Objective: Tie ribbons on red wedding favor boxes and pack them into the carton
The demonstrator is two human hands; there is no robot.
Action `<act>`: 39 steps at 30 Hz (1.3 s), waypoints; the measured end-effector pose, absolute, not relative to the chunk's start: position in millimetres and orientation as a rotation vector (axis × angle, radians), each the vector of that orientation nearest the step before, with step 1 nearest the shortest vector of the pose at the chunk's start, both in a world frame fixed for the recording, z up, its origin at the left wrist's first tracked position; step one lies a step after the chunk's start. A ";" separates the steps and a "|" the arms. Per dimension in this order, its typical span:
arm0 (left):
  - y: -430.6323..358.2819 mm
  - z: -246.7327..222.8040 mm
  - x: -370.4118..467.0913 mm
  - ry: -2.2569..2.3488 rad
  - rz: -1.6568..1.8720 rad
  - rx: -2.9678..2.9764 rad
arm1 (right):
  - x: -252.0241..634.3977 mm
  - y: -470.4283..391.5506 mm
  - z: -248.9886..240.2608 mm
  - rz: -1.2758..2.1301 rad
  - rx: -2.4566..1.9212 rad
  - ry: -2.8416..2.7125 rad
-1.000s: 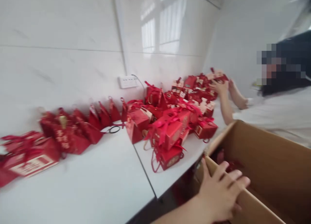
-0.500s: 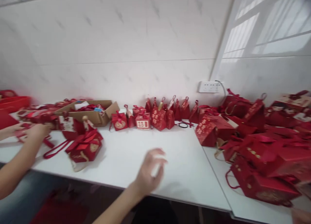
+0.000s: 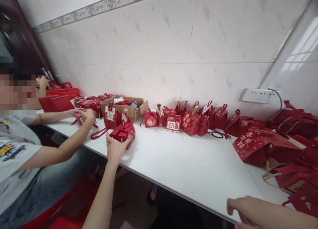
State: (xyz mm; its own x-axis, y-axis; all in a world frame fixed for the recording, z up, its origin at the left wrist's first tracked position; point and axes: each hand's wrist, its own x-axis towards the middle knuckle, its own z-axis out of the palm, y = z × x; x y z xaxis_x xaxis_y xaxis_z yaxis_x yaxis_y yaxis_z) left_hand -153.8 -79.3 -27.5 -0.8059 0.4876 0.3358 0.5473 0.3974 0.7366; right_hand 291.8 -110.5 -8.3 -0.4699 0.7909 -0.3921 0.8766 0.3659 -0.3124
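My left hand (image 3: 116,149) is at the front left of the white table (image 3: 179,162), its thumb and fingers around the near side of a red gift box with a ribbon bow (image 3: 124,133). Behind that box stands a red bag with a white label (image 3: 111,116), and a red strap (image 3: 99,133) lies to its left. At the lower right, by the table's front edge, my right hand (image 3: 244,209) is held with bent fingers spread apart and nothing between them.
A person (image 3: 17,149) at the left handles a small red box (image 3: 83,119). Along the wall stand an open cardboard box (image 3: 134,114) and several red gift boxes (image 3: 190,122). More red boxes (image 3: 275,149) are piled right, below a power strip (image 3: 260,96).
The view has swung left. My left hand has moved from over the bare table to the bow-topped box and taken hold of it. My right hand now shows more fully at the lower right.
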 end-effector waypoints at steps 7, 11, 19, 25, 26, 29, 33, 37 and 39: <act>-92.4 -42.4 -99.2 -2.071 -1.870 -1.701 | 249.5 -86.2 28.4 -0.994 1.392 2.574; -47.5 -29.7 -27.3 -1.553 -1.955 -2.475 | 238.9 -26.9 18.1 -1.423 1.726 2.985; 57.0 -41.8 51.5 -1.259 -1.890 -3.003 | 231.9 59.1 -48.7 -2.088 2.062 3.084; 60.4 -61.2 39.5 -1.442 -1.818 -3.118 | 240.5 57.2 -75.6 -2.384 1.919 2.858; 60.8 -60.6 39.0 -1.479 -1.821 -3.127 | 242.3 57.3 -76.0 -2.438 1.866 2.835; 63.5 -58.8 40.2 -1.519 -1.832 -3.144 | 246.2 58.0 -74.6 -2.575 1.682 2.783; 65.7 -58.4 40.5 -1.505 -1.851 -3.157 | 242.4 55.2 -73.5 -2.551 1.771 2.775; 67.9 -52.2 33.3 -1.433 -1.839 -3.431 | 233.5 52.4 -74.4 -2.467 2.106 2.777; 70.0 -48.0 30.1 -1.458 -2.018 -3.425 | 231.1 52.0 -74.1 -2.447 2.155 2.800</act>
